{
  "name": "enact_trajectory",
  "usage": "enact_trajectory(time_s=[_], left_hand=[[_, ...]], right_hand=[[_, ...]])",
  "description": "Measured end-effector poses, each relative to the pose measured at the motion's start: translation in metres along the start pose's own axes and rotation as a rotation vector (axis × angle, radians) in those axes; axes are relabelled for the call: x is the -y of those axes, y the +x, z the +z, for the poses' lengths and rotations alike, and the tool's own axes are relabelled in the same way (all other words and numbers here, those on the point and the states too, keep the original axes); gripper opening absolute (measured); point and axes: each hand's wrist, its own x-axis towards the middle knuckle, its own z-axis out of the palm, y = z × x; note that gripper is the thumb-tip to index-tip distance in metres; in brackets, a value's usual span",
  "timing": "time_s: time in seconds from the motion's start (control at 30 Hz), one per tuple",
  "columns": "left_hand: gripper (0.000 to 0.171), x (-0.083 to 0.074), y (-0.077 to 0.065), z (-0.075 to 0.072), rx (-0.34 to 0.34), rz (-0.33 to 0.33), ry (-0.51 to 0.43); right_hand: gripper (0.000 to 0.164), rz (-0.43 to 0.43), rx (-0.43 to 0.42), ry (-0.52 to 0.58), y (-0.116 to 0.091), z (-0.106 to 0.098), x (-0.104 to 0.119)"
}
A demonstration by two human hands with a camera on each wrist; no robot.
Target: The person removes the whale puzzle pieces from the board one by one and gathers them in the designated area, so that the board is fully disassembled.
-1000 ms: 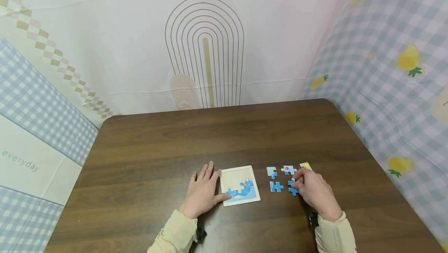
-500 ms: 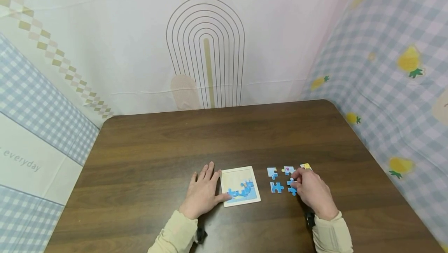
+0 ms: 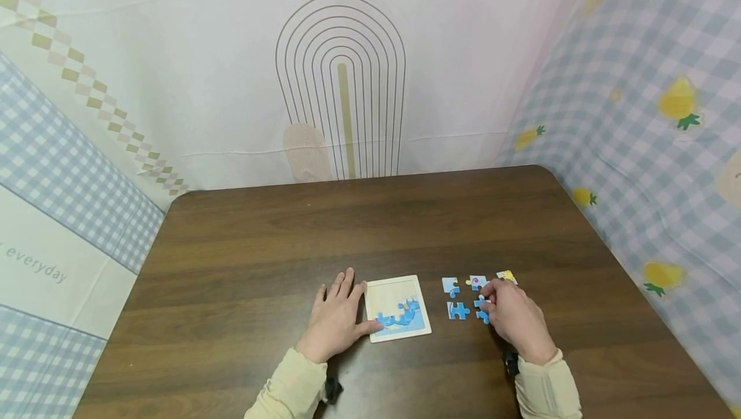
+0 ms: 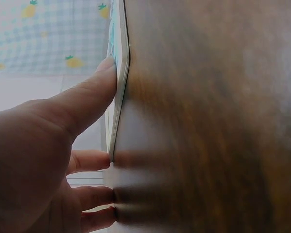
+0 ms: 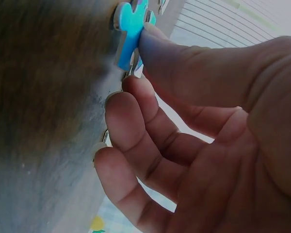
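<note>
A square puzzle tray (image 3: 392,284) with a pale rim lies on the table, its lower part filled with blue picture pieces. My left hand (image 3: 334,324) rests at its left side, fingers spread; the thumb (image 4: 89,97) lies over the rim in the left wrist view. To the right, my right hand (image 3: 518,319) pinches a blue jigsaw piece (image 5: 131,31) at the table, thumb on its face; the index fingertip is hidden behind it. Around that hand lie a light-blue piece (image 3: 450,286), a blue piece (image 3: 457,310), a piece with a pink swirl (image 3: 477,282) and a yellow-patterned piece (image 3: 507,276).
The dark wooden table (image 3: 278,232) reaches back to a white curtain (image 3: 231,84). A blue checked cloth (image 3: 631,148) with pineapples hangs along the right side, and another checked cloth (image 3: 69,142) hangs on the left.
My right hand has shifted slightly left, showing more of the yellow-patterned piece behind it. The left hand and tray have stayed in place.
</note>
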Motion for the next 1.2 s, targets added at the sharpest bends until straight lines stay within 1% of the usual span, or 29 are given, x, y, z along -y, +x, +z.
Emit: enact_trajectory(time_s=[0.2,0.47,0.67,0.77,0.9,1.0,1.07,1.2], left_hand=[[0.087,-0.0003,0.0014,-0.0005,-0.002,-0.003,0.002],[0.087,-0.0005,0.0014,-0.0011,0.000,0.000,-0.008],[0.087,-0.0005,0.0011,-0.0014,-0.004,0.002,-0.010],[0.086,-0.0005,0.0009,-0.0016,-0.002,0.002,-0.011],[0.086,-0.0007,-0.0006,-0.0017,0.011,0.000,-0.024],[0.085,-0.0011,-0.0017,-0.0014,0.016,-0.002,-0.028],[0.085,-0.0012,-0.0022,-0.0011,0.016,-0.003,-0.023],[0.085,-0.0008,-0.0022,0.0000,0.018,-0.004,-0.009]], right_hand=[[0.011,0.009,0.003,-0.004,0.0005,0.0006,0.0003],[0.006,-0.003,-0.023,-0.020,0.0006,0.0015,0.0005],[0.004,-0.011,-0.034,-0.005,0.0009,0.0021,0.0009],[0.003,-0.006,-0.024,0.008,0.0008,0.0028,0.0007],[0.009,0.013,0.006,0.020,0.0005,0.0035,0.0003],[0.010,0.015,0.017,0.028,0.0000,0.0026,0.0002],[0.008,0.009,0.007,0.032,-0.0004,0.0021,0.0004],[0.001,-0.025,-0.060,0.041,-0.0013,0.0025,0.0033]])
